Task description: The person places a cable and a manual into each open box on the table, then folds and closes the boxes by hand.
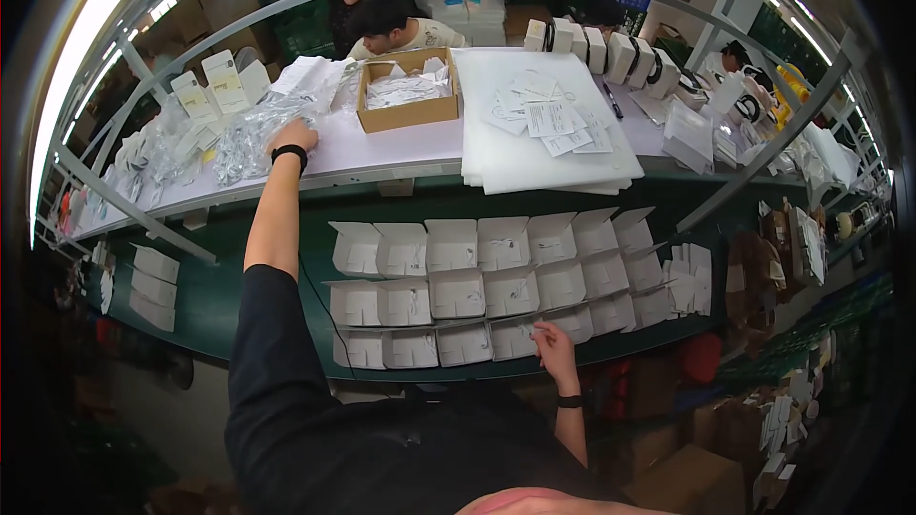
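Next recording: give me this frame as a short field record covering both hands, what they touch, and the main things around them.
left hand: left hand stretched up to the white shelf, on a heap of clear plastic bags
right hand: right hand resting on the grid of open white cardboard boxes
nearby: brown cardboard box of bagged parts; stack of white foam sheets with paper leaflets
others: a person across the shelf
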Action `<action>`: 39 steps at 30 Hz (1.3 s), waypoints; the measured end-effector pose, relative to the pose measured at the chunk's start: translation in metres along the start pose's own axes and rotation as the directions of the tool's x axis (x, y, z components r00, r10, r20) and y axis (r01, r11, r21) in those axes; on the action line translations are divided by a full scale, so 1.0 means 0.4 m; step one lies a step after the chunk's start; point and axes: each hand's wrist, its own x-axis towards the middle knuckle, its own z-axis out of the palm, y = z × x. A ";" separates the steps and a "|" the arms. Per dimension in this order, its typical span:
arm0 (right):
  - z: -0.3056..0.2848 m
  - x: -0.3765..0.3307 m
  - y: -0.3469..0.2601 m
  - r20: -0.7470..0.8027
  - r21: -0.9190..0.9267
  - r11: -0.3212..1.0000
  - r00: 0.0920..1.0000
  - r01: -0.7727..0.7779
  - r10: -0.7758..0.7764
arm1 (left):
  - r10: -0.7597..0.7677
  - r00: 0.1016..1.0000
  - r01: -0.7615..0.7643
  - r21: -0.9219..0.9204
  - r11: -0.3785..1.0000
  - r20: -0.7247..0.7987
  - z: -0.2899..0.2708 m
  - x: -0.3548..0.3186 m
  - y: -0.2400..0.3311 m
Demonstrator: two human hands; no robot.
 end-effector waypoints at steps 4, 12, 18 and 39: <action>-0.011 -0.009 -0.006 -0.048 -0.026 0.999 0.998 0.038 -0.039 | -0.044 0.985 0.042 -0.015 0.999 -0.169 0.069 0.041 -0.036; -0.004 -0.016 0.037 -0.051 0.073 0.997 0.998 0.032 -0.028 | 0.051 0.927 -0.107 -0.132 0.985 -0.372 0.105 0.052 -0.129; -0.012 0.007 0.024 -0.005 0.117 0.993 1.000 0.011 -0.011 | -0.269 0.948 -0.074 -0.938 0.338 -0.171 0.062 0.097 -0.057; 0.262 -0.150 -0.390 0.242 -0.005 0.989 0.959 0.150 -0.145 | 0.468 0.844 0.310 -0.474 -0.824 -0.261 -0.339 -0.894 -0.416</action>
